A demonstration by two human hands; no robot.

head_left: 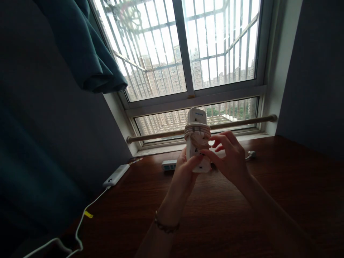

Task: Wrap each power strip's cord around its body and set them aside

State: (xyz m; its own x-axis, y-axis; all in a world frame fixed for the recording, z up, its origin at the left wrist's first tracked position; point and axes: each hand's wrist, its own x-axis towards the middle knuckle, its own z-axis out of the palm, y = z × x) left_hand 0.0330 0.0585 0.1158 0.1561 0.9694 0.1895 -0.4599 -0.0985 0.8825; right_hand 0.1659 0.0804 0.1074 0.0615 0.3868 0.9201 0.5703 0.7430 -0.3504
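A white power strip (197, 115) with its own cord (197, 129) wound round its middle in several loops is held upright above the desk. My left hand (185, 166) grips its lower end from the left, the thumb across its front. On the right side, my right hand (228, 152) has its thumb on the strip's lower front and its curled fingers at the edge beside the cord loops. A pale piece just under the loops looks like the cord's plug (199, 139), but dimness hides its detail.
On the brown wooden desk (268, 208), another white power strip (168, 165) lies behind my left hand. A white power bank (116, 175) with a white cable (83, 215) lies at left. A white plug (251, 154) lies at right. A rail (242, 123) crosses the window.
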